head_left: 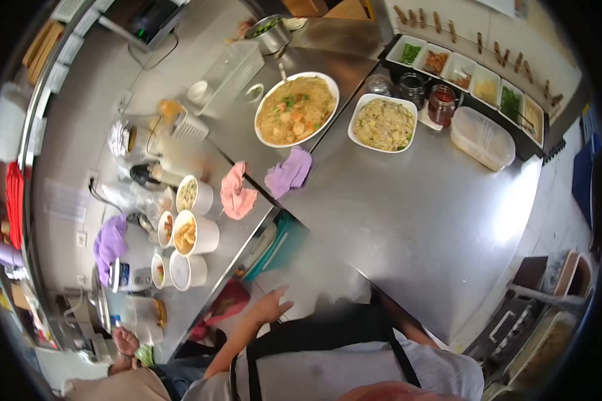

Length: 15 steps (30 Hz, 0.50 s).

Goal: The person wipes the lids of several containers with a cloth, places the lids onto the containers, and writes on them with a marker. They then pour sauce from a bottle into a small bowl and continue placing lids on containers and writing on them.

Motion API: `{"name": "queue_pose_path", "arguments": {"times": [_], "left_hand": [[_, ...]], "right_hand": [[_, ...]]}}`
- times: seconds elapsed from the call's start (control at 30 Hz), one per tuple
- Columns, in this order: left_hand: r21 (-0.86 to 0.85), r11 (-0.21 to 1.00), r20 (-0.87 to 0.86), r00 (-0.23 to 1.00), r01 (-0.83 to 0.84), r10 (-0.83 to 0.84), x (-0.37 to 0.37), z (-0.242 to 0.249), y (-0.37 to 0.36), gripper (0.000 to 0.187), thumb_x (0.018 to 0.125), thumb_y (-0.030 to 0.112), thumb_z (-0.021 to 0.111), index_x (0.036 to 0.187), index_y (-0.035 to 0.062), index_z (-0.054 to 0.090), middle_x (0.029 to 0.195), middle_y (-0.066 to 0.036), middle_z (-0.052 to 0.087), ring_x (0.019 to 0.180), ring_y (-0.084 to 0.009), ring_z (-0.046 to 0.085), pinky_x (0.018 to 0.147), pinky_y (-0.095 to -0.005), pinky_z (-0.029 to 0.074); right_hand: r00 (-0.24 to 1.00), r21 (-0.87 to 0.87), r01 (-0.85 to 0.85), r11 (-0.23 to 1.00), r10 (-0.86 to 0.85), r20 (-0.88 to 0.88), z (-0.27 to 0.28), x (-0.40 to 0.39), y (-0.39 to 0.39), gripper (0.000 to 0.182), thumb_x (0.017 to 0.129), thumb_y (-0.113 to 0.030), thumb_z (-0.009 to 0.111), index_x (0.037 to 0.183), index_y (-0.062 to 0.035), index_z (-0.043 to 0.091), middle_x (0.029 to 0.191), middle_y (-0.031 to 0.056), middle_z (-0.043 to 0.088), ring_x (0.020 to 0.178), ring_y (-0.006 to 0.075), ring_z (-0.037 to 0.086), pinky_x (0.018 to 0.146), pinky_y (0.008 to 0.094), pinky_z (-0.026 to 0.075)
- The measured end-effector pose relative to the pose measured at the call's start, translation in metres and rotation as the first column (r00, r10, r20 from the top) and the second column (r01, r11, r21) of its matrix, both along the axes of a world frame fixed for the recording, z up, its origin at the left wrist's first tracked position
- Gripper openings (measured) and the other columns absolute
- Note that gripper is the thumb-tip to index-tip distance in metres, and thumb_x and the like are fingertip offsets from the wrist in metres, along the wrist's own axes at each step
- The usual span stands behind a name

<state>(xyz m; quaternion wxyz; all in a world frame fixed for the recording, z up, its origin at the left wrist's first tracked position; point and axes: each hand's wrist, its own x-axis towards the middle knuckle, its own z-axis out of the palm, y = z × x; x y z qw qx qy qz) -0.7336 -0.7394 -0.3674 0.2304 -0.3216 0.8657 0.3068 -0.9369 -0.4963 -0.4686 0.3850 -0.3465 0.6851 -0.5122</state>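
The left hand (271,307) hung in the gap between 2 steel surfaces, fingers spread and grip released, holding nothing and touching nothing. The right hand was out of view, so its grip could not be told.

Nearest to the open hand was the edge of the narrow side tabletop (229,244), which carried a cluster of white cups. One was the cup of fried pieces (194,234). A lidded cup (184,271) sat just beside it, and a third cup (194,195) stood farther back. A pink cloth (236,194) lay at that edge. A purple cloth (289,170) lay on the corner of the large tabletop (408,220). Well beyond them stood a round plate of noodles (296,109) and a square dish of rice (384,123).

A co-worker's hand (124,341) was at the lower left, near the end of the side tabletop, closed on something small and green.

By my reading, the hand was between actions, an approach rather than a grasp. Taking a cup would have called for reaching forward and left over the edge, then closing around the wall without tipping its neighbours.
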Motion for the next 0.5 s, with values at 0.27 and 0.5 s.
{"name": "queue_pose_path", "arguments": {"times": [0.27,0.5], "left_hand": [[-0.020,0.982,-0.074,0.980,-0.189,0.187,0.024,0.026,-0.008,0.057,0.075,0.033,0.053,0.120,0.0030,0.033,0.114,-0.022,0.043,0.104,-0.0343,0.042,0.089,-0.0358,0.033],[-0.114,0.804,-0.324,0.787,-0.584,0.525,0.121,0.043,-0.037,0.053,0.075,0.026,0.055,0.119,0.0027,0.036,0.116,-0.020,0.042,0.106,-0.0290,0.043,0.086,-0.0334,0.036]], "right_hand": [[0.991,-0.145,0.051,0.988,-0.032,0.128,0.041,0.005,-0.060,0.019,0.069,-0.006,0.057,0.076,-0.0065,0.040,0.071,0.0024,0.049,0.064,0.0103,0.046,0.055,0.0245,0.039],[0.710,-0.265,0.393,0.880,-0.107,0.696,0.135,-0.032,-0.203,0.043,0.078,-0.004,0.043,0.118,-0.0035,0.030,0.111,0.0129,0.042,0.102,0.0218,0.043,0.089,0.0335,0.034]]}}
